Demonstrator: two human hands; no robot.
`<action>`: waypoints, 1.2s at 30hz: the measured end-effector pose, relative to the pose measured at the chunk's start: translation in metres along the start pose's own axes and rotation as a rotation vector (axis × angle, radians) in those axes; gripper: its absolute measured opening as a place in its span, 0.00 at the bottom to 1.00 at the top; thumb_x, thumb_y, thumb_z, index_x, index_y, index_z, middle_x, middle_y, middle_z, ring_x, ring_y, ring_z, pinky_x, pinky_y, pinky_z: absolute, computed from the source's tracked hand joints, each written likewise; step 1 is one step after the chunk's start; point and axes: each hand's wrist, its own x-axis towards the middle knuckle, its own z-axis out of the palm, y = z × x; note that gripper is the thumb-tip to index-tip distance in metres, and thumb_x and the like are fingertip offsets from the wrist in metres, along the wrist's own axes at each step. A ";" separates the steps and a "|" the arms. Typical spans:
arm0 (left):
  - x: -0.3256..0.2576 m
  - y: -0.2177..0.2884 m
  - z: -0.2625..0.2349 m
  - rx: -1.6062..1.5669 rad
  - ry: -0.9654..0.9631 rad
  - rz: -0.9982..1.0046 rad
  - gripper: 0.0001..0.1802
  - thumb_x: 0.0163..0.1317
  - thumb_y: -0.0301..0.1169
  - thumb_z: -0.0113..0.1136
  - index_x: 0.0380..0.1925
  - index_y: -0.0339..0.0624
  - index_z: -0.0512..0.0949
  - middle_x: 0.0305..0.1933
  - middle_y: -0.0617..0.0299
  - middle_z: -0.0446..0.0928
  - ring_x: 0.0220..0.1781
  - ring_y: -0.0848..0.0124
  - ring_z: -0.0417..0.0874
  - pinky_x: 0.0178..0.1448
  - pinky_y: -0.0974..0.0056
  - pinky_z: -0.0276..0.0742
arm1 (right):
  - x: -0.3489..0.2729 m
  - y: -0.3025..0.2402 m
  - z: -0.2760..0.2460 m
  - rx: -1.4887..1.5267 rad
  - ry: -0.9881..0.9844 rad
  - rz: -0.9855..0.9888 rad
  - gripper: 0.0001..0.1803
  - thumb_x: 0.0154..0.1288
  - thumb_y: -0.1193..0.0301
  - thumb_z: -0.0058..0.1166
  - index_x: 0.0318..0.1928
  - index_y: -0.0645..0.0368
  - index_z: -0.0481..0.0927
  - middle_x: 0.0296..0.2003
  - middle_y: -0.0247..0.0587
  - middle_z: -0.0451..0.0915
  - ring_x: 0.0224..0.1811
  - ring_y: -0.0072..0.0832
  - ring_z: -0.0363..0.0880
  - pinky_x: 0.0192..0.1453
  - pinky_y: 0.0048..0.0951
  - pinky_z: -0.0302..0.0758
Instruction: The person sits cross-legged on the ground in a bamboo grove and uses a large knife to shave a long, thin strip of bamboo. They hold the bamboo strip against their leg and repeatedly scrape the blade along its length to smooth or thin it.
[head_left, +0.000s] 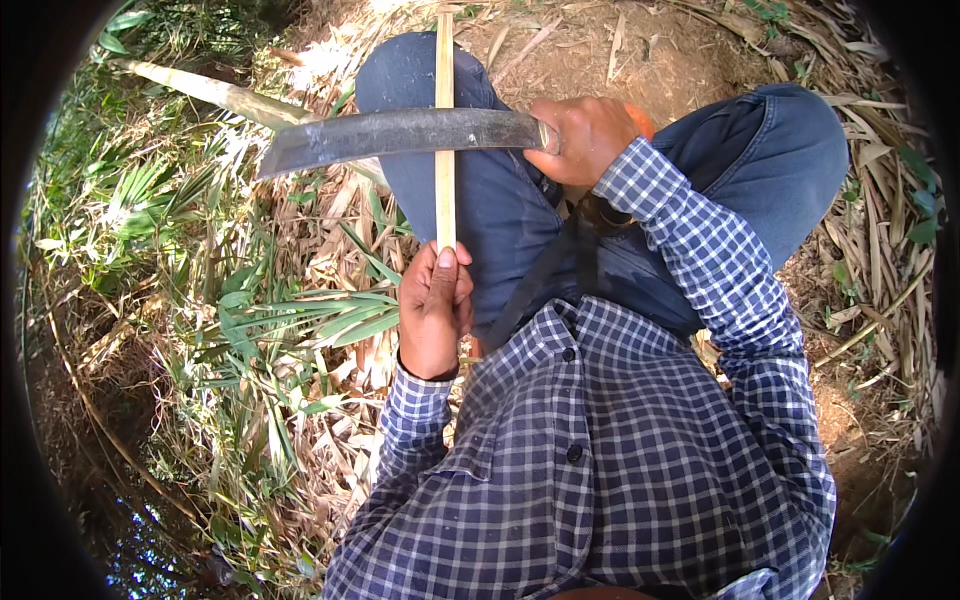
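Note:
Between the thumb and fingers of my left hand is the near end of a pale, narrow bamboo strip. The strip points straight away from me over my left thigh, and its far end reaches the top of the view. My right hand is wrapped round the handle of a machete, whose long, dark, slightly curved blade points left. That blade lies across the strip, covering a short part of it above my thigh. Most of the handle is hidden in my fist; a bit of orange shows beside it.
My bent knees in blue trousers spread to both sides. A pale cut pole slants in from the upper left, behind the blade tip. Green fan-shaped leaves and dry leaf litter cover the left; bare brown soil lies ahead.

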 end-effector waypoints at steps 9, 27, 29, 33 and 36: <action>0.004 -0.011 0.002 0.106 -0.022 0.134 0.14 0.78 0.36 0.43 0.39 0.39 0.74 0.19 0.74 0.61 0.17 0.87 0.55 0.20 0.76 0.49 | 0.012 0.034 -0.016 0.468 0.377 0.233 0.14 0.59 0.63 0.61 0.34 0.64 0.81 0.17 0.36 0.77 0.19 0.25 0.73 0.27 0.32 0.70; 0.039 0.009 0.002 -0.098 0.078 0.091 0.15 0.76 0.38 0.49 0.50 0.39 0.77 0.23 0.72 0.67 0.17 0.86 0.62 0.19 0.77 0.54 | -0.013 -0.015 0.006 0.161 0.078 -0.138 0.14 0.50 0.62 0.65 0.33 0.56 0.79 0.20 0.44 0.79 0.24 0.48 0.81 0.29 0.47 0.76; 0.037 0.007 0.000 -0.013 0.140 0.122 0.17 0.76 0.39 0.49 0.52 0.38 0.78 0.23 0.72 0.69 0.17 0.86 0.61 0.20 0.77 0.53 | -0.009 -0.013 0.009 0.117 0.069 -0.080 0.15 0.50 0.62 0.66 0.34 0.57 0.79 0.21 0.44 0.80 0.24 0.47 0.81 0.29 0.46 0.77; 0.040 -0.003 -0.006 0.153 0.243 0.229 0.21 0.76 0.41 0.49 0.57 0.37 0.78 0.22 0.73 0.69 0.20 0.87 0.60 0.25 0.75 0.52 | -0.015 -0.017 0.005 0.109 0.055 -0.075 0.16 0.49 0.62 0.66 0.35 0.57 0.80 0.22 0.46 0.81 0.25 0.47 0.82 0.30 0.45 0.77; 0.036 -0.006 -0.010 0.185 0.259 0.299 0.22 0.76 0.40 0.50 0.60 0.35 0.76 0.21 0.74 0.66 0.21 0.86 0.59 0.26 0.75 0.52 | -0.015 -0.017 0.003 0.123 0.031 -0.143 0.17 0.48 0.62 0.67 0.37 0.57 0.80 0.23 0.47 0.81 0.26 0.46 0.82 0.31 0.45 0.78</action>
